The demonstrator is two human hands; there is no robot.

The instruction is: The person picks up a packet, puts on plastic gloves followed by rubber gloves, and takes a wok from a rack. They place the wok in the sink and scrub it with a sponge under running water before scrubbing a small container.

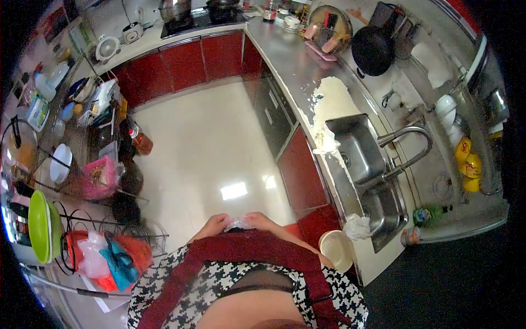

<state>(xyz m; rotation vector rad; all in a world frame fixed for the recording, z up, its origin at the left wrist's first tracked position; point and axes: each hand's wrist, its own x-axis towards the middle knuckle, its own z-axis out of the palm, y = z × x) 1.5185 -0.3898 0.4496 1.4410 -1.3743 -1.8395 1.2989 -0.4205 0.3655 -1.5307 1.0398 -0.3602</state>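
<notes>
My left hand [218,224] and my right hand [258,220] are held close together in front of my waist. Both have their fingers closed on a piece of clear, crinkled plastic [238,223] stretched between them. Whether it is a bag or a sheet of film is too small to tell. Just below the plastic is the dark red trim of my houndstooth garment [246,244]. Beyond the hands lies the pale tiled floor [192,148].
At right, the counter has a double steel sink [359,151] with a curved faucet [419,131] and a white cloth [357,226]. A cream bin [336,249] stands beside it. Loaded shelves at left hold a green basin [41,227] and a pink basket [100,178].
</notes>
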